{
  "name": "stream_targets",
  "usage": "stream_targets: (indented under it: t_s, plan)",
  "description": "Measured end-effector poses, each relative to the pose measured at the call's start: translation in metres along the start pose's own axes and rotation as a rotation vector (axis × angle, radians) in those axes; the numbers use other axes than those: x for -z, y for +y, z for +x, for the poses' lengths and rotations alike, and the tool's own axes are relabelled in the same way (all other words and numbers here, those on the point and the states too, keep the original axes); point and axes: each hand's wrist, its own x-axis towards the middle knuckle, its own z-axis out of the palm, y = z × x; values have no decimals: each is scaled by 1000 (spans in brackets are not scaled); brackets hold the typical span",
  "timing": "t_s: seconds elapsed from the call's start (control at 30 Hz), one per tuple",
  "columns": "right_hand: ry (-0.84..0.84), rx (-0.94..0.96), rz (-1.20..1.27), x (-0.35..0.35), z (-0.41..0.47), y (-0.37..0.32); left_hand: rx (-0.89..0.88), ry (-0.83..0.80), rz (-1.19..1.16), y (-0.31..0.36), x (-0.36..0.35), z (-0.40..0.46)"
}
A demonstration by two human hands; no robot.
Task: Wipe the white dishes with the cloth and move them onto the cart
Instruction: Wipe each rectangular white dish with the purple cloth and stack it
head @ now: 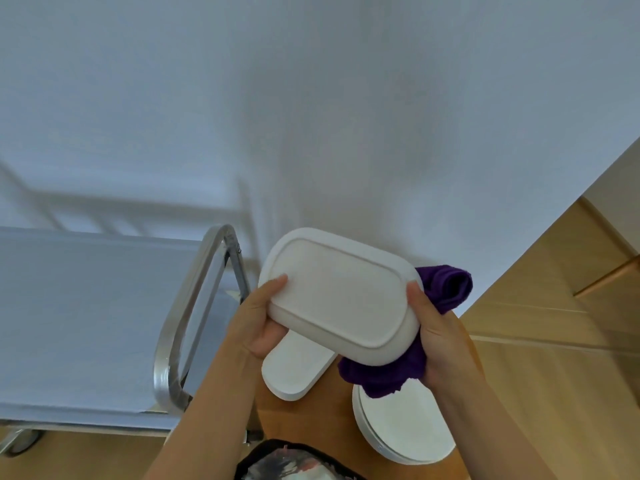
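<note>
Wooden table, white wall, steel cart, fingers gripping white dish.

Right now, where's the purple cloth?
In the head view, the purple cloth is bunched in the right hand, pressed against the right end of the held oblong dish, above the round plate.

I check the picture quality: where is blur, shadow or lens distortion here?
Head view: the cart handle bows from wide-angle distortion, its far rails smeared and soft; the oval dish and both hands, left hand and right hand, are fairly sharp; lighting is soft, with a faint shadow on the wall.
</note>
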Motion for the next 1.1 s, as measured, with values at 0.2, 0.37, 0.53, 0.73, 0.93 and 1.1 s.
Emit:
stream_targets:
  t_s: [0.2,0.37,0.53,0.73,0.93,1.1]
  plan:
    - [376,-35,-467,20,20,8,-64,-13,219,10,1,-1]
    - [258,394,-651,-21,31,-9,8,-70,574,12,-22,-4]
    - [-511,358,-1369,-58,41,-19,28,-220,735,17,-38,-4]
    - [-687,118,-1303,-54,50,-21,34,-323,786,28,-32,-15]
    - [-648,239,-1165,-48,54,-20,41,-355,801,33,-34,-23]
    - [-426,290,-932,-37,52,-6,26,-342,694,30,-36,-24]
